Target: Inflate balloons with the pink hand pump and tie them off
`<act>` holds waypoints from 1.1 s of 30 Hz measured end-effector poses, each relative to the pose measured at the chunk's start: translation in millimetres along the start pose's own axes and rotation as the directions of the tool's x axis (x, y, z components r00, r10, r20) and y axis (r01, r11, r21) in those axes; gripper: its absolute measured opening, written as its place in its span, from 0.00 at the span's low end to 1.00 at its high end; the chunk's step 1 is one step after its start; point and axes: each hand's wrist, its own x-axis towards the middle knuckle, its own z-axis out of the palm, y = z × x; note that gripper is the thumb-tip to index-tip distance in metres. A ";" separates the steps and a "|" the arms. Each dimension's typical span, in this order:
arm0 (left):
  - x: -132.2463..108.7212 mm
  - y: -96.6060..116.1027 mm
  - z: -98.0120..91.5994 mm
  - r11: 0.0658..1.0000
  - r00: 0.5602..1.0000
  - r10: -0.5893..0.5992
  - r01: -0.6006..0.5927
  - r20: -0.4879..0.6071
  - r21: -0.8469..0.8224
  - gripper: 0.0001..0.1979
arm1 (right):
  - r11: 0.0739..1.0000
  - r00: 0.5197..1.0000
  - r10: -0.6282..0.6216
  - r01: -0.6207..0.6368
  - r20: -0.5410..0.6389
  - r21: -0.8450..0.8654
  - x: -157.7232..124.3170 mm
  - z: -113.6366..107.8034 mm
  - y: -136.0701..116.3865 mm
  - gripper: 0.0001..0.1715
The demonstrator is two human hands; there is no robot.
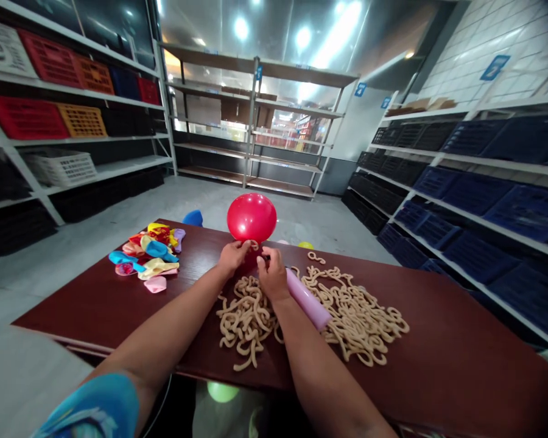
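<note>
The dark reddish-brown desk (442, 347) has a faintly shiny top. On its left side lies a jumble of limp balloons (155, 250) in blue, yellow, cream and pink. A smaller heap of tan curls (246, 316) lies near the front edge, a wider heap (360, 316) to its right, a pink tube (308, 301) slanting between them.

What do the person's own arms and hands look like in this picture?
The left hand and right hand wear no gloves. The left arm is bare below a blue sleeve with paler markings; the right arm is bare as far as it shows.
</note>
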 end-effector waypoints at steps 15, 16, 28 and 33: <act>35.7 -6.6 -38.0 0.790 0.990 0.118 -0.051 -0.070 0.611 0.20 | 0.994 0.997 -0.075 0.077 0.026 -0.076 1.4 -7.4 -5.9 0.15; 36.4 -9.7 -50.6 0.760 0.987 0.123 -0.025 -0.106 0.650 0.18 | 0.994 0.997 -0.072 0.074 0.035 -0.075 1.3 -7.1 -5.8 0.15; 22.6 -33.9 -146.9 0.657 0.966 0.184 0.017 -0.183 0.754 0.12 | 0.992 0.995 -0.035 0.046 0.091 -0.121 1.2 -9.3 -9.8 0.16; 17.6 -35.0 -148.9 0.542 0.981 0.133 0.047 -0.141 0.839 0.05 | 0.990 0.996 -0.025 0.037 0.090 -0.135 1.0 -10.4 -9.9 0.16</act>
